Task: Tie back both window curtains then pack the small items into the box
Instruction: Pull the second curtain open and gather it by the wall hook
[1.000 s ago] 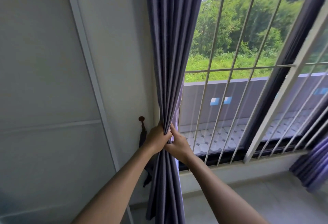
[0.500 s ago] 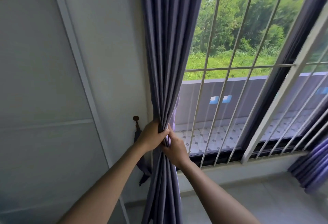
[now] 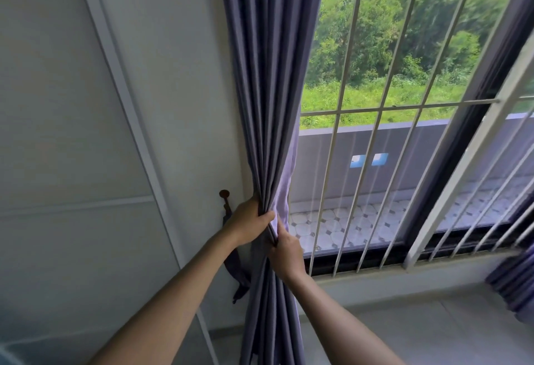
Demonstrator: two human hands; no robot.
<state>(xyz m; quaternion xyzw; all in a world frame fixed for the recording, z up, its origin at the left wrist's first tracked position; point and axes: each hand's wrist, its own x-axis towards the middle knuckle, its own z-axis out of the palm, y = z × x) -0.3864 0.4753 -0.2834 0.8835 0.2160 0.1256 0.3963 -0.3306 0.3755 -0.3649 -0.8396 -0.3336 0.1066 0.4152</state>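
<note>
The left curtain (image 3: 265,81), grey-purple with a pale lilac lining, hangs gathered into a narrow bunch at the window's left side. My left hand (image 3: 250,221) clasps the bunch from the left at sill height. Just below it, my right hand (image 3: 284,252) pinches the folds from the right. A brown wall hook (image 3: 224,194) sticks out of the wall left of my left hand, and a dark tie-back strap (image 3: 235,272) dangles from it behind the curtain. The right curtain (image 3: 514,286) shows only as a bunched lower part at the right edge. No box or small items are in view.
White window bars (image 3: 372,162) run in front of the glass, with a balcony and trees beyond. A pale wall panel with white trim (image 3: 124,104) fills the left. The sill (image 3: 404,275) and light floor tiles (image 3: 433,333) lie below.
Both hands have squeezed the curtain bunch tighter and shifted slightly left toward the hook. My right hand now sits lower than the left.
</note>
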